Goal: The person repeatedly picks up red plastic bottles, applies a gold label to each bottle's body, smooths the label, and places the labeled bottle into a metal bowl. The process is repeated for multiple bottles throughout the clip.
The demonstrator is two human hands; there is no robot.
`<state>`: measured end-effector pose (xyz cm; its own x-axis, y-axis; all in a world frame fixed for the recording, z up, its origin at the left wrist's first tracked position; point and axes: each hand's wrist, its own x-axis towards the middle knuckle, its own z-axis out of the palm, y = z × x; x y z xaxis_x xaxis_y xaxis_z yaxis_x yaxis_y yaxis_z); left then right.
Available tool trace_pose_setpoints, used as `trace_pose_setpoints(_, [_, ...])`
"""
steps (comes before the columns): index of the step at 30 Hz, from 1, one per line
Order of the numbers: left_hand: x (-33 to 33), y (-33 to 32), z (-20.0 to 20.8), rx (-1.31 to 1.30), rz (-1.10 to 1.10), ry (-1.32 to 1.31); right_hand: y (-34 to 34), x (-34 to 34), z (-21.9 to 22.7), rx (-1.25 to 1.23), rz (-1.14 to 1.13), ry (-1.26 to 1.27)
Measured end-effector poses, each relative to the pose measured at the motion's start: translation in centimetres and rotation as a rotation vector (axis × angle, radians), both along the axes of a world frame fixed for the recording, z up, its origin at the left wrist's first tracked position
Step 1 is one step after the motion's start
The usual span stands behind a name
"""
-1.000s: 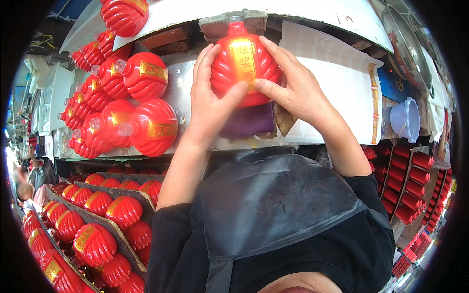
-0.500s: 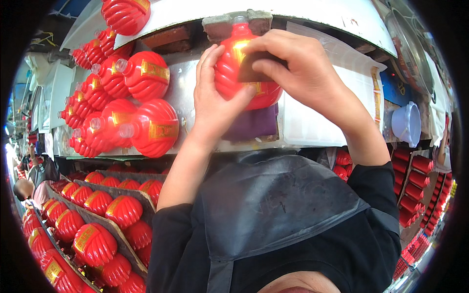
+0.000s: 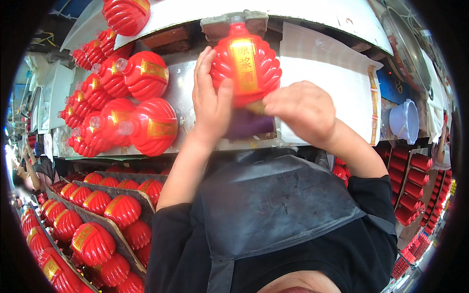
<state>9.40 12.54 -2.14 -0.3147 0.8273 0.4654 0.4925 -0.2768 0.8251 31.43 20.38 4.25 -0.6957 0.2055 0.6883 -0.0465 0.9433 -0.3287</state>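
One gold-labelled red bottle (image 3: 245,68) is occupying the clock's centre, its neck pointing toward twelve. One purple cloth (image 3: 248,126) is showing at six, one white sheet (image 3: 332,83) at three, one lavender bucket (image 3: 404,121) between three and four; more red bottles (image 3: 155,128) are crowding toward nine, overlapping too closely to count. At eight, the left hand (image 3: 210,110) is touching the side, thumb and fingers spreading apart. At four, the blurred right hand (image 3: 308,110) is bending its fingers near the base beside one brownish piece (image 3: 256,107); whether it is gripping this cannot be told.
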Motion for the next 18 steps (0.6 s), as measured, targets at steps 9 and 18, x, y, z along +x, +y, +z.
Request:
trace_pose_setpoints(9, [0.6,-0.4,0.5,0.01,0.036,0.16,-1.1,0.1,-0.9,0.101,-0.058,-0.016])
trace_pose_setpoints(18, [0.0,-0.3,1.1,0.032,-0.069,-0.141,-2.8,-2.6,1.1,-0.552,-0.315,0.083])
